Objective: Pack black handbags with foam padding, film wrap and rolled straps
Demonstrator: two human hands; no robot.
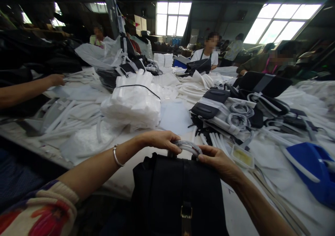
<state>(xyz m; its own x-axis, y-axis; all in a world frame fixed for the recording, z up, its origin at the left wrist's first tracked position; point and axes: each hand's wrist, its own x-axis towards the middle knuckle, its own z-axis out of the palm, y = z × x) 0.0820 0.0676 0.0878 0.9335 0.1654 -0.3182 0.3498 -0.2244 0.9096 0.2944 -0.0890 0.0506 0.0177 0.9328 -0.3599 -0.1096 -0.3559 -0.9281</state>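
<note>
A black backpack [188, 190] with a strap and metal buckle stands upright at the table's near edge, close to my body. Its top carry handle [188, 146] is covered in clear plastic wrap and arches up between my hands. On the handle's left end, the thumb and fingers of my left hand [161, 140] are closed. My right hand [217, 159] pinches the handle's right end in the same way. The backpack's lower part runs out of the picture.
Ahead stands a bundle of white plastic bags [133, 103] tied with a black band. Wrapped black bag parts [211, 103] lie to its right. A small clear tray [243, 156] and a blue bin [311, 169] are at right. A co-worker's hand [56, 79] reaches in from the left; others work behind.
</note>
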